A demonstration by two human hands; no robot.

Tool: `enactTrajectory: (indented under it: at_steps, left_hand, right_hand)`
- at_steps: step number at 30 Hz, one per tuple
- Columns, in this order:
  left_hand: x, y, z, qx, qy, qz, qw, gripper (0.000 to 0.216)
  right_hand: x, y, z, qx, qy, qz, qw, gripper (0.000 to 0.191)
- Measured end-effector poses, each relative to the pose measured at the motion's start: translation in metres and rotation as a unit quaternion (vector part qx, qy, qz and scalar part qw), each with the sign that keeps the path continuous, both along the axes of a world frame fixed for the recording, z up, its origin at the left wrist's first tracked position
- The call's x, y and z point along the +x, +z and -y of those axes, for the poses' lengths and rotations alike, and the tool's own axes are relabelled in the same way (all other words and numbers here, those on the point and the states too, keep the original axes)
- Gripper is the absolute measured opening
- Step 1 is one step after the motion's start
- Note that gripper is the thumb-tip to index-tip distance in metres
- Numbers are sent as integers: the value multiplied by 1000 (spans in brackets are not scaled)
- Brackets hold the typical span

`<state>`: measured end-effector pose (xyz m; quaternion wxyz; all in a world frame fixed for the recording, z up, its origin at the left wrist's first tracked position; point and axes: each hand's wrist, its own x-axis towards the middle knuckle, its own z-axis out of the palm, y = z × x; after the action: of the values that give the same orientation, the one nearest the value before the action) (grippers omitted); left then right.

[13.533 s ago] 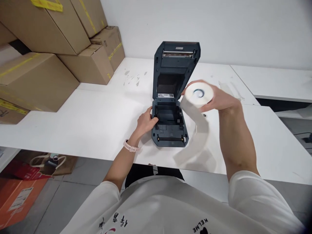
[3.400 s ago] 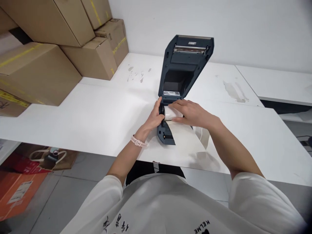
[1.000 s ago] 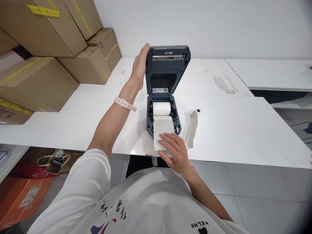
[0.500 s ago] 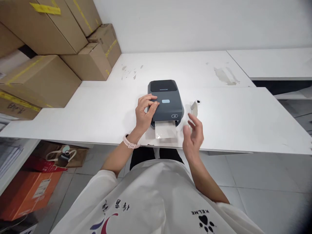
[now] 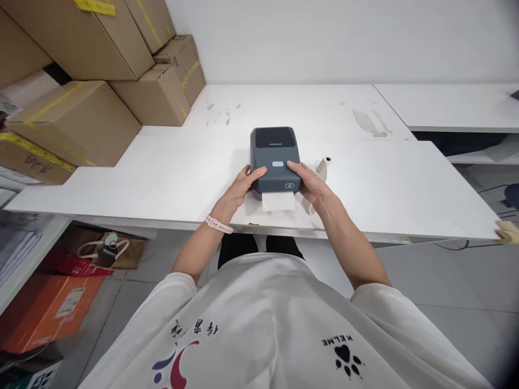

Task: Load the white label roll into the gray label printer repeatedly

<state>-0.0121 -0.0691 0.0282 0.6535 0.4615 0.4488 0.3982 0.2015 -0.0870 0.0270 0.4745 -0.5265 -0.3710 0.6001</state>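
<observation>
Left hand (image 5: 242, 186) and right hand (image 5: 310, 183) clasp printer (image 5: 275, 156) front corners, grip half-closed, likely for even pressure; paper (image 5: 278, 201) pokes out front.

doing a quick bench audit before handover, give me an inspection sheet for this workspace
surface: white table, stained patches toward the back right.
job's things: dark printer, lid shut; label paper sticks out of its front.
clutter: loose paper strip lying just right of the printer.
grippers: left hand and right hand clasp the printer's front corners, fingers on the lid.
cables: one dark cable on the floor below the table's right end; none seen at the printer.
surroundings: cardboard boxes stacked at left; orange box and bag on the floor.
</observation>
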Motion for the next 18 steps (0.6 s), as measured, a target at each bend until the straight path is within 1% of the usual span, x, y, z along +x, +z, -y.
enactTrajectory:
  at_steps: [2, 4, 7, 10, 13, 14, 15, 16, 17, 18]
  left_hand:
    - [0, 0, -1, 0, -5, -2, 1000, 75]
    - [3, -2, 0, 8, 10, -4, 1000, 67]
    - [8, -5, 1, 45, 36, 4, 998, 59]
    - [11, -8, -2, 72, 52, 14, 996, 58]
    - [10, -13, -1, 64, 43, -3, 997, 62]
    - [9, -16, 4, 67, 58, -21, 996, 63]
    - [9, -20, 12, 75, 87, -46, 992, 64]
    - [9, -24, 23, 89, 140, -76, 983, 63]
    - [9, -29, 35, 121, 198, -107, 967, 61]
    - [10, -34, 49, 137, 251, -133, 949, 56]
  right_hand:
    - [3, 4, 1, -15, 19, 18, 1000, 67]
    - [5, 6, 0, -20, 37, 33, 999, 66]
    - [7, 4, -2, -1, 38, 25, 999, 70]
    - [6, 0, -5, 23, 26, 9, 999, 76]
    - [5, 0, -6, 23, 25, 14, 999, 80]
    - [4, 1, -5, 25, 24, 13, 999, 80]
    - [4, 1, -5, 29, 23, 10, 999, 79]
    - [3, 2, -5, 34, 24, 5, 999, 78]
    - [2, 3, -4, 39, 23, -2, 999, 76]
    - [2, 3, -4, 41, 21, -10, 999, 75]
